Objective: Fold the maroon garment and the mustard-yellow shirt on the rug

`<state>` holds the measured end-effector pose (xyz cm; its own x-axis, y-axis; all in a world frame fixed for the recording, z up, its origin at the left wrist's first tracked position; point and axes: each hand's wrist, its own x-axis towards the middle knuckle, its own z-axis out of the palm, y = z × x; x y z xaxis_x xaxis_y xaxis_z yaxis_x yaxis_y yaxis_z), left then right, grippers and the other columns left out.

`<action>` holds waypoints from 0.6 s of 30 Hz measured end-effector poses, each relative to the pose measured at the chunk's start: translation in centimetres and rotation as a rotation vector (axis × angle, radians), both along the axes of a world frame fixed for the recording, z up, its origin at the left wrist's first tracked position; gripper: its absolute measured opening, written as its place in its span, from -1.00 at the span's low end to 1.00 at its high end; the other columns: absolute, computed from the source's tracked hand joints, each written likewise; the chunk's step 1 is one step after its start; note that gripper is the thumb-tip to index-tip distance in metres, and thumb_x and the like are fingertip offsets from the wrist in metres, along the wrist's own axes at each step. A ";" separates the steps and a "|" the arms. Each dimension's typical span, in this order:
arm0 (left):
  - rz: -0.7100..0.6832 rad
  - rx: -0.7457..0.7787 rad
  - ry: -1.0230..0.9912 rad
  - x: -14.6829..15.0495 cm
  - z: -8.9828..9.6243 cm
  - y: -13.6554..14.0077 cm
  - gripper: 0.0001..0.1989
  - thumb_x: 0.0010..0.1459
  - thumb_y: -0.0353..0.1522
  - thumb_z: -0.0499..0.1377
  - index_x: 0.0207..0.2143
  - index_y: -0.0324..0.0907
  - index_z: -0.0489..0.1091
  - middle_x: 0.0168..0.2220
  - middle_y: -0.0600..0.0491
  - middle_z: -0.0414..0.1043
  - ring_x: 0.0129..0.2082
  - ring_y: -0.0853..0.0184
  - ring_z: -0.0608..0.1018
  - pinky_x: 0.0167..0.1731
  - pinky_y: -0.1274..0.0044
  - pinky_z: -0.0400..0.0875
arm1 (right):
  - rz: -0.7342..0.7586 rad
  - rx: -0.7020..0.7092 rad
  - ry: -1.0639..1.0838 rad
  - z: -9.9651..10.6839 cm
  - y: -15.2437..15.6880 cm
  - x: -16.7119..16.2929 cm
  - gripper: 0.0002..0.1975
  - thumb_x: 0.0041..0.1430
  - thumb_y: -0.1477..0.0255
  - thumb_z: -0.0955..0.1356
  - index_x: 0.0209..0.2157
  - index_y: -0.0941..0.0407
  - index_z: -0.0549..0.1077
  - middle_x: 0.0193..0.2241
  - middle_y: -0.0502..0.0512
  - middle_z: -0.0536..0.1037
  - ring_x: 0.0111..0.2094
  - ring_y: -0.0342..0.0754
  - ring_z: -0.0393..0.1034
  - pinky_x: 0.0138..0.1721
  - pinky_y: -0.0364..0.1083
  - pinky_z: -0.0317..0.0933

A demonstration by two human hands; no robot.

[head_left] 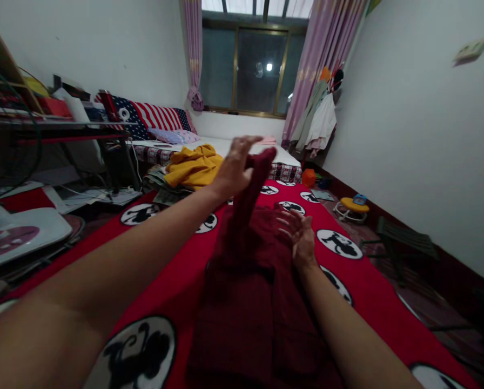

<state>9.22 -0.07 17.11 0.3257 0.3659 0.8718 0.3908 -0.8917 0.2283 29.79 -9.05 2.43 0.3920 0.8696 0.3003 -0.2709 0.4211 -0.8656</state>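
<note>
A dark maroon garment (234, 319) lies lengthwise in front of me on a red blanket (161, 281) with white ovals and black animal figures. My left hand (236, 167) has one part of the cloth between thumb and fingers and holds it up off the rest. That raised part stands nearly upright, tilted to the right. To the right, my right hand (298, 237) is open at the garment's right side, fingers apart and slightly blurred. Whether its fingertips touch the cloth I cannot tell. The garment's exact kind is unclear in the dim light.
Beyond the blanket's far left edge, yellow clothing (195, 165) lies on a pile. A couch bed (226, 145) stands under the window. At left are a cluttered desk (64, 127) and a white plastic item (27, 232); at right, a yellow stool (353, 205) and a dark folding stool (406, 237).
</note>
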 end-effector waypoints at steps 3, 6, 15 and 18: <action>-0.149 -0.075 0.113 4.4 -4.5 -3.2 -0.28 0.08 -0.45 0.18 0.28 -0.13 0.02 0.29 -0.11 0.02 0.30 0.13 0.13 0.23 0.26 0.17 | 0.025 -0.094 0.260 0.3 0.0 2.0 -0.39 0.21 -0.14 0.10 -0.12 0.04 0.43 -0.19 0.10 0.61 -0.21 -0.01 0.53 -0.27 -0.02 0.43; -0.088 -0.311 0.218 4.4 -10.3 -6.0 -0.29 0.10 -0.32 0.24 0.27 -0.15 0.05 0.25 -0.16 0.10 0.26 0.07 0.22 0.21 0.26 0.21 | 0.024 -0.177 0.444 0.4 0.3 3.2 -0.45 0.31 -0.02 0.08 -0.17 0.08 0.46 -0.29 0.08 0.62 -0.28 -0.04 0.54 -0.22 0.02 0.44; 0.220 -0.455 0.372 1.5 -14.3 -7.8 -0.59 0.06 -0.49 0.18 0.01 -0.15 0.39 -0.12 -0.03 0.40 -0.08 0.20 0.47 -0.08 0.42 0.42 | -0.136 -0.179 0.663 0.7 0.7 3.3 -0.91 0.26 0.46 0.31 -0.33 0.10 0.45 -0.47 -0.06 0.61 -0.41 -0.16 0.52 -0.26 -0.11 0.46; 0.300 -0.423 0.457 0.9 -13.0 -7.8 -0.67 0.05 -0.56 0.10 -0.18 -0.09 0.49 -0.20 0.02 0.41 -0.16 0.23 0.50 -0.24 0.48 0.41 | -0.151 -0.197 0.661 0.6 0.7 3.8 -0.95 0.21 0.47 0.34 -0.35 0.12 0.44 -0.49 -0.04 0.60 -0.45 -0.15 0.51 -0.32 -0.14 0.47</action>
